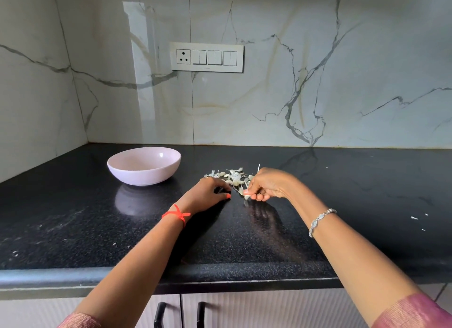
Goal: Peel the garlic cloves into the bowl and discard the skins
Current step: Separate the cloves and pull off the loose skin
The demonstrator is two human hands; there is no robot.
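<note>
I saw the right hand [269, 185] hanging just above the black countertop [342, 193], knuckles up, with its fingers curled under. Thumb and forefinger pinched a pale garlic piece [245, 192] at the near edge of the heap. I could not tell whether that piece was skin alone or a clove with skin on it. The left hand [208, 193] lay palm down on the countertop just left of the right, close to it but not touching. Its fingers were bent, and the thumb with its orange nail pressed on the stone. I could not tell whether anything sat under that cupped palm.

The garlic skins [233, 176] lay as a loose, pale heap on the countertop just behind both hands, some touching the right hand's fingers. The pink bowl [144, 174] stood upright to the left of the heap, apart from it. From my angle its bottom was hidden. A red thread [176, 214] circled the left wrist and a silver bracelet [320, 220] the right.
</note>
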